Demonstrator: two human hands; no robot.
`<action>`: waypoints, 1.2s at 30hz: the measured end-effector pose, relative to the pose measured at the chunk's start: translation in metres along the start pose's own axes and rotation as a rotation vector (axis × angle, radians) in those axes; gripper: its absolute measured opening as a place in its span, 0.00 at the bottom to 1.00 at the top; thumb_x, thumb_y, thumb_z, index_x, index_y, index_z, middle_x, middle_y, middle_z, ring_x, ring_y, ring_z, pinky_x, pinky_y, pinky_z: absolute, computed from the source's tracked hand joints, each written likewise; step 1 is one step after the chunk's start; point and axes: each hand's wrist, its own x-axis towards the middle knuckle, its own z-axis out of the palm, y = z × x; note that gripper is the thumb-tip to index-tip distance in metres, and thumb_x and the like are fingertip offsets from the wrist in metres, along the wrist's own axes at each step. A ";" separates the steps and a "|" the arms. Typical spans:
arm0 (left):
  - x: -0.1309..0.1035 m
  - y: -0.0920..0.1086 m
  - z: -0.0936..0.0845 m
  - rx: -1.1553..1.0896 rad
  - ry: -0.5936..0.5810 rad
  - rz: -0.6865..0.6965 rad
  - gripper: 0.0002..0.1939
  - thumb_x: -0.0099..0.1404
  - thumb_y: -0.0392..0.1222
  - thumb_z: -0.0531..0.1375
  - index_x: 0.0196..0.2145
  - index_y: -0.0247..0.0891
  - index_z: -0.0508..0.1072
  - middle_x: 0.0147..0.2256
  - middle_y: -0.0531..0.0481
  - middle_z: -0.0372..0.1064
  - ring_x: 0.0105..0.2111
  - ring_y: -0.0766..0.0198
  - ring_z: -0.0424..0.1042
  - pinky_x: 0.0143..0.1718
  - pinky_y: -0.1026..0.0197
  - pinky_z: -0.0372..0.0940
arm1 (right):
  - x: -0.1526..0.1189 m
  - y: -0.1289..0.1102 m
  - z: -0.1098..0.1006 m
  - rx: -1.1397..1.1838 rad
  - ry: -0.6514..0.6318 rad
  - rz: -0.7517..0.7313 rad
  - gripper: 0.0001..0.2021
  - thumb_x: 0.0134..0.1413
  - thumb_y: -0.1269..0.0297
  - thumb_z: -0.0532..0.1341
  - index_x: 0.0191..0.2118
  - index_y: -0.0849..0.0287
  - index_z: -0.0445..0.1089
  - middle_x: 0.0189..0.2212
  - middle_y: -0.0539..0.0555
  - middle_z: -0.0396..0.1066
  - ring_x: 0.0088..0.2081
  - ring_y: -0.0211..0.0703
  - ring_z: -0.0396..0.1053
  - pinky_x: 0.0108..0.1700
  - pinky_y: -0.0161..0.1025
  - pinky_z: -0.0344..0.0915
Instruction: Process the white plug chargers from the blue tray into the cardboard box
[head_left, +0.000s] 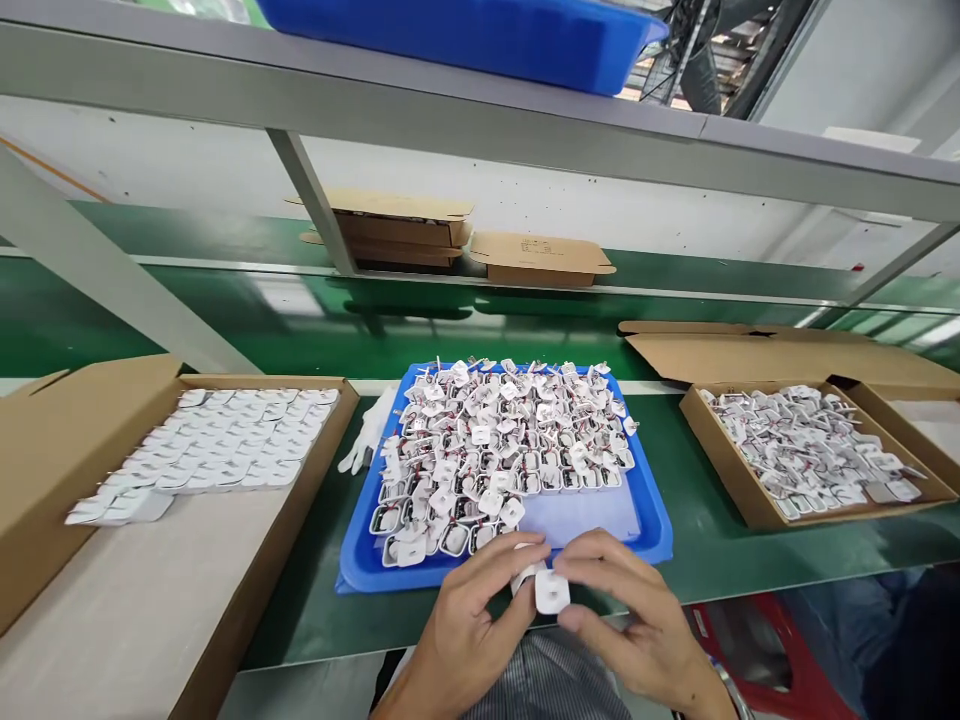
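My left hand point(480, 610) is closed on a small white plastic housing point(526, 570), pinched between thumb and fingers just in front of the blue tray point(352, 565). Against that housing sits a white square cap point(553, 592) with a small raised centre. The thumb and fingertips of my right hand point(634, 615) close on the cap's right edge. In the tray stand rows of open white housings point(454, 540), with similar caps and red and dark wires lying over them. My fingers partly hide the held housing, so its inside cannot be seen.
At left, a cardboard box point(247, 570) holds rows of closed white units point(225, 440). The box at right point(739, 495) contains loose white parts point(814, 450). A white glove point(367, 435) lies beside the tray. Flat cartons point(536, 255) rest behind, below a shelf beam point(480, 110).
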 end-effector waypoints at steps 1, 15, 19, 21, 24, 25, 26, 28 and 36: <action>-0.001 -0.001 0.001 0.011 0.010 0.001 0.17 0.72 0.35 0.61 0.54 0.49 0.81 0.52 0.47 0.80 0.53 0.57 0.80 0.55 0.59 0.75 | 0.000 0.000 0.002 0.009 -0.013 -0.016 0.17 0.65 0.74 0.65 0.56 0.50 0.73 0.50 0.57 0.73 0.50 0.47 0.74 0.51 0.42 0.74; -0.006 0.002 0.001 -0.276 0.036 -0.232 0.11 0.72 0.42 0.64 0.50 0.51 0.81 0.57 0.47 0.76 0.60 0.55 0.74 0.58 0.60 0.72 | -0.008 0.007 0.022 -0.028 0.155 -0.086 0.22 0.61 0.83 0.63 0.57 0.56 0.72 0.48 0.58 0.73 0.49 0.45 0.73 0.50 0.42 0.73; -0.005 -0.002 0.003 -0.285 0.086 -0.243 0.07 0.71 0.40 0.65 0.45 0.48 0.83 0.52 0.48 0.80 0.55 0.56 0.78 0.55 0.62 0.73 | -0.007 0.005 0.029 -0.072 0.143 -0.170 0.22 0.61 0.85 0.61 0.57 0.58 0.72 0.48 0.60 0.74 0.50 0.47 0.73 0.51 0.44 0.74; -0.005 -0.003 0.004 -0.326 0.084 -0.245 0.06 0.71 0.40 0.65 0.43 0.47 0.83 0.49 0.47 0.82 0.52 0.56 0.80 0.53 0.62 0.75 | -0.006 0.005 0.030 -0.127 0.111 -0.230 0.23 0.61 0.87 0.60 0.58 0.61 0.71 0.49 0.62 0.74 0.51 0.48 0.72 0.52 0.46 0.73; -0.004 -0.003 0.002 -0.360 0.042 -0.256 0.09 0.71 0.42 0.65 0.47 0.46 0.84 0.52 0.45 0.80 0.54 0.55 0.79 0.55 0.59 0.74 | -0.005 0.007 0.030 -0.153 0.090 -0.232 0.23 0.61 0.87 0.60 0.58 0.62 0.70 0.50 0.62 0.73 0.52 0.48 0.72 0.52 0.46 0.73; -0.004 -0.003 0.001 -0.366 0.034 -0.264 0.12 0.71 0.43 0.65 0.50 0.47 0.83 0.55 0.44 0.79 0.55 0.54 0.78 0.56 0.58 0.74 | -0.005 0.007 0.029 -0.149 0.095 -0.210 0.23 0.62 0.86 0.60 0.58 0.62 0.70 0.50 0.62 0.73 0.52 0.48 0.72 0.52 0.46 0.73; -0.005 -0.003 -0.001 -0.373 0.030 -0.271 0.14 0.71 0.43 0.65 0.53 0.47 0.82 0.56 0.43 0.77 0.56 0.53 0.78 0.55 0.57 0.75 | -0.005 0.008 0.028 -0.147 0.102 -0.192 0.23 0.62 0.86 0.60 0.58 0.61 0.70 0.50 0.62 0.73 0.52 0.48 0.71 0.52 0.46 0.73; -0.005 -0.004 -0.005 -0.383 0.019 -0.262 0.15 0.71 0.44 0.66 0.54 0.47 0.82 0.55 0.41 0.77 0.54 0.52 0.79 0.52 0.57 0.77 | -0.005 0.010 0.026 -0.154 0.106 -0.173 0.23 0.62 0.86 0.61 0.59 0.61 0.70 0.50 0.61 0.73 0.52 0.48 0.71 0.52 0.47 0.73; -0.005 -0.011 -0.011 -0.174 0.007 -0.041 0.15 0.69 0.42 0.68 0.52 0.52 0.83 0.46 0.44 0.80 0.46 0.55 0.82 0.47 0.55 0.78 | -0.006 0.006 0.028 -0.223 0.033 -0.143 0.23 0.64 0.83 0.60 0.61 0.58 0.68 0.50 0.62 0.74 0.52 0.51 0.72 0.52 0.49 0.75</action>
